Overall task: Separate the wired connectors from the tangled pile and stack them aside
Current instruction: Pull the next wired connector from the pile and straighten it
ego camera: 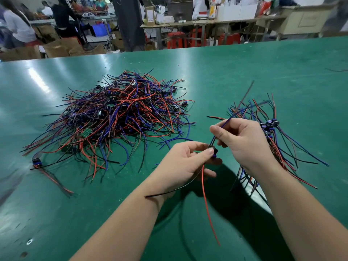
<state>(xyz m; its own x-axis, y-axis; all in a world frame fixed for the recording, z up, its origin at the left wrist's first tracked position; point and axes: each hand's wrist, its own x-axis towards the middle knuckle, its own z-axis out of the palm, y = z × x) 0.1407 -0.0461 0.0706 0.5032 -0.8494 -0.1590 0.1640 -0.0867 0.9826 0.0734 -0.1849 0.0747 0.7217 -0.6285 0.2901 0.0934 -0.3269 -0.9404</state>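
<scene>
A tangled pile (116, 117) of red, blue and black wired connectors lies on the green table (216, 72), left of centre. My left hand (185, 162) pinches one small dark connector (214, 150) between thumb and forefinger; its red wire (207, 204) and a black wire hang down toward me. My right hand (243, 142) grips the same connector's blue and dark wires (243, 102), which stick up and away, blurred. Just right of my right hand lies the sorted stack (271, 129), connectors aligned, wires fanned out both ways.
One loose wired connector (36, 162) lies apart at the pile's near left. A stray wire (337, 70) rests at the table's far right. Beyond the far edge are cardboard boxes, red stools, workbenches and several people.
</scene>
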